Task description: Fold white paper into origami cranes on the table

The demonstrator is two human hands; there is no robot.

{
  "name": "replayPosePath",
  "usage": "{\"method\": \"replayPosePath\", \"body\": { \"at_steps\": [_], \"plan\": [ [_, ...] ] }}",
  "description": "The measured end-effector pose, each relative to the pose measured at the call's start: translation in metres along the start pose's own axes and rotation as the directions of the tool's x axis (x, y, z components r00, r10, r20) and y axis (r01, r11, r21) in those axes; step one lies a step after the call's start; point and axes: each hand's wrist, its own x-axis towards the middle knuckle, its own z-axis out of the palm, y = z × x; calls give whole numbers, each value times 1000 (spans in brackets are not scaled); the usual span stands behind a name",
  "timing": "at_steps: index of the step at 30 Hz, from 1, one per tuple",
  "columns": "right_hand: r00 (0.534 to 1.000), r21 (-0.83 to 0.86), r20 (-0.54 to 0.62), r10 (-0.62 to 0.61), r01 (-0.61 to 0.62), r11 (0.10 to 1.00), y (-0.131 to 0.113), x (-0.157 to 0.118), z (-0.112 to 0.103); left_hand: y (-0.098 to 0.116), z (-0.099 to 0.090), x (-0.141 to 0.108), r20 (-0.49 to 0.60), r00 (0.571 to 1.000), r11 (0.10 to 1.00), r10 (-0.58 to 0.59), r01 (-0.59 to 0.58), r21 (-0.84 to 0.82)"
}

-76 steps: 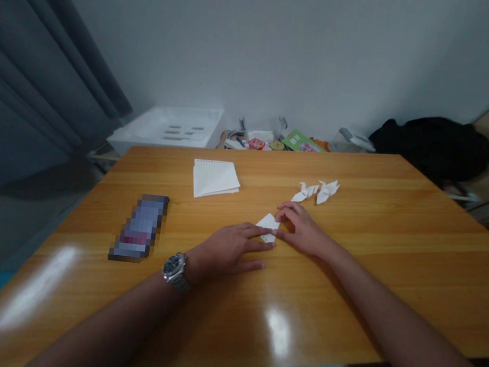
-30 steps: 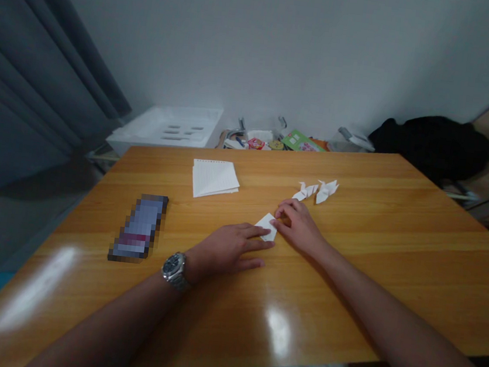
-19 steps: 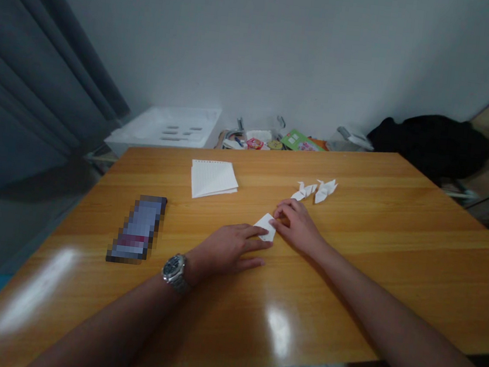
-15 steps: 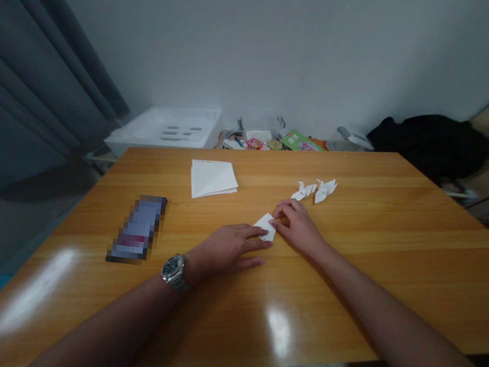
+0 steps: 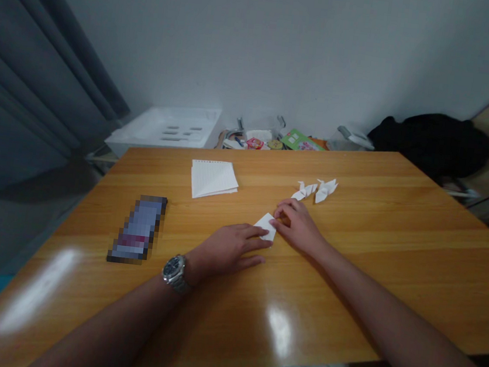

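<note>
A small folded piece of white paper (image 5: 265, 222) lies on the wooden table between my hands. My left hand (image 5: 231, 247) rests palm down with its fingers spread, and the fingertips press on the paper's lower left part. At the paper's right corner, my right hand (image 5: 295, 223) is closed, thumb and index finger pinching the edge. Just beyond that hand sit two white folded paper cranes, one crane (image 5: 304, 191) to the left and the other crane (image 5: 326, 190) to the right. A metal watch (image 5: 175, 271) is on my left wrist.
A small stack of lined paper (image 5: 213, 180) lies behind my left hand. To the left is a phone (image 5: 138, 229) with a blurred screen. Past the table's far edge are a white tray (image 5: 167, 119), a green booklet (image 5: 299, 140) and a black cloth (image 5: 430, 143).
</note>
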Motion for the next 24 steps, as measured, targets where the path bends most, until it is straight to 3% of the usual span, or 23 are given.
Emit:
{"method": "replayPosePath", "body": {
  "at_steps": [15,24],
  "plan": [
    [999,111,-32,-11,14,994,5,-2,-1,-1,5,-1,-45,999,999,15,-13,35],
    [989,115,18,-150,147,982,6,-4,-9,-3,6,-1,-58,998,997,-11,16,77]
  ]
}}
